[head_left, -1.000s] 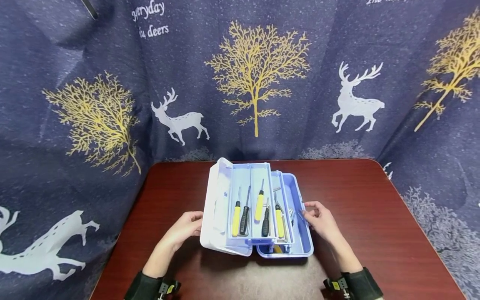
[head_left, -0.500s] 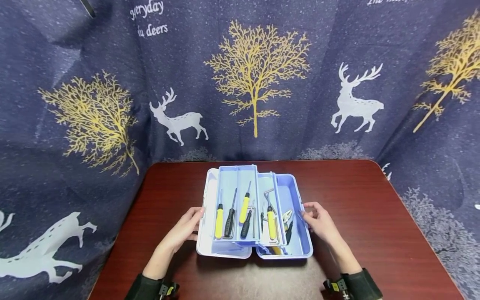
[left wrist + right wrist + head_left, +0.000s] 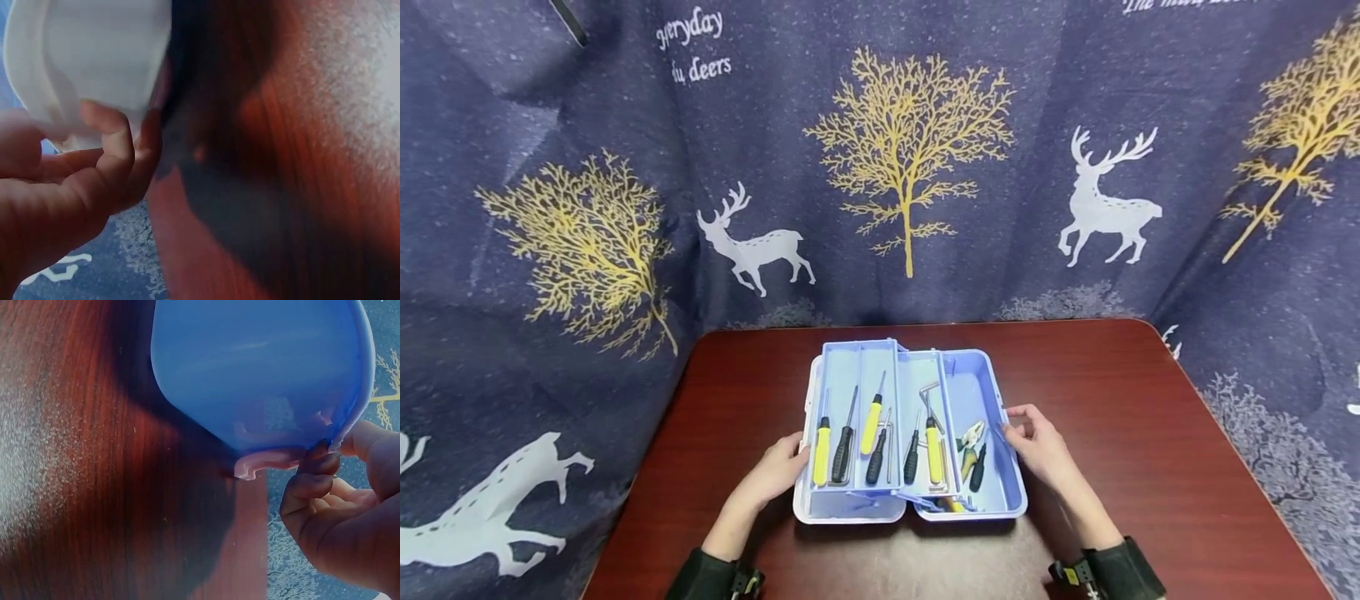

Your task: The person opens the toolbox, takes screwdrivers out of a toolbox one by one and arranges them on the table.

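Observation:
A blue toolbox (image 3: 964,379) stands unfolded on the table, its white lid (image 3: 850,510) laid out to the left. My left hand (image 3: 778,467) grips the lid's left edge; in the left wrist view, fingers curl against the lid (image 3: 106,50). My right hand (image 3: 1039,442) pinches the box's right rim, thumb on one side and fingers on the other. Over the lid sits a divided upper tray (image 3: 841,358) with yellow and black screwdrivers. Beside it, a lower tray (image 3: 917,371) holds more screwdrivers and hex keys. Pliers (image 3: 972,435) lie in the base.
The toolbox rests on a reddish-brown wooden table (image 3: 1120,400) with rounded far corners. Behind and at both sides hangs a dark blue curtain (image 3: 985,275) with deer and trees. A black band (image 3: 1120,571) is worn on each wrist.
My left hand has brought the lid down flat to the left. The trays have spread leftward and lower, showing more of the lower tray and the pliers. My right hand has stayed on the rim.

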`<state>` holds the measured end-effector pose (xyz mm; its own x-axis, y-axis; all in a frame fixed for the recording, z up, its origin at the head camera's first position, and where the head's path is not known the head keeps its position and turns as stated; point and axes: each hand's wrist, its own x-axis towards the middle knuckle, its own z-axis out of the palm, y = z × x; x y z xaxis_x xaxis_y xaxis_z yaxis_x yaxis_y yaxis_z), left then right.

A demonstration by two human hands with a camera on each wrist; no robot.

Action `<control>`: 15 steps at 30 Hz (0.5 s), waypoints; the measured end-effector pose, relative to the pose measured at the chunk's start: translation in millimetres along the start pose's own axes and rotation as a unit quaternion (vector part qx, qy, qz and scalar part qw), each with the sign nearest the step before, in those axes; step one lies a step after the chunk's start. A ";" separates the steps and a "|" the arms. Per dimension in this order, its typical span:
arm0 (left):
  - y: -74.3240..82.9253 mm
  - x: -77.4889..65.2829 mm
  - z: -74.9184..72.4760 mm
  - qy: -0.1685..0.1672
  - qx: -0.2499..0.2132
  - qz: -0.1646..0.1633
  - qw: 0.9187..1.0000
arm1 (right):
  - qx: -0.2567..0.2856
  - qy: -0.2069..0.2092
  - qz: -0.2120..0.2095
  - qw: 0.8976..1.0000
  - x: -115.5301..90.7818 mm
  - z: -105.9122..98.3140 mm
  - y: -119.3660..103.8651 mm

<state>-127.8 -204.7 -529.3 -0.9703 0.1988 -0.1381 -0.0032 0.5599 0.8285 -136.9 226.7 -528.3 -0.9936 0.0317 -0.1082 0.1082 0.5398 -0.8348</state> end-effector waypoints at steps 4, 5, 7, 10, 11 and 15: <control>-4.8 0.8 1.3 0.008 0.054 0.064 0.996 | 0.002 0.002 0.000 1.000 -0.8 3.4 0.8; -5.0 0.9 1.3 0.008 0.063 0.075 0.995 | 0.004 0.002 0.000 1.000 -0.7 3.9 1.3; -5.0 0.2 1.4 0.009 0.067 0.074 0.995 | 0.005 0.002 -0.002 1.000 0.0 4.6 1.9; -2.6 0.6 2.4 0.014 0.068 0.047 0.996 | 0.007 0.003 -0.003 1.000 1.4 4.1 1.7; -1.8 1.0 2.5 0.016 0.071 0.042 0.996 | 0.007 0.004 -0.004 1.000 1.9 3.9 1.7; -2.2 4.5 3.5 0.018 0.079 0.050 0.995 | 0.010 0.007 0.000 1.000 2.6 3.5 1.6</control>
<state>-131.3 -202.2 -533.6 -0.9719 0.2326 -0.0369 0.1294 0.6582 0.7416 -139.1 224.7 -531.9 -0.9941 0.0431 -0.0999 0.1077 0.5226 -0.8457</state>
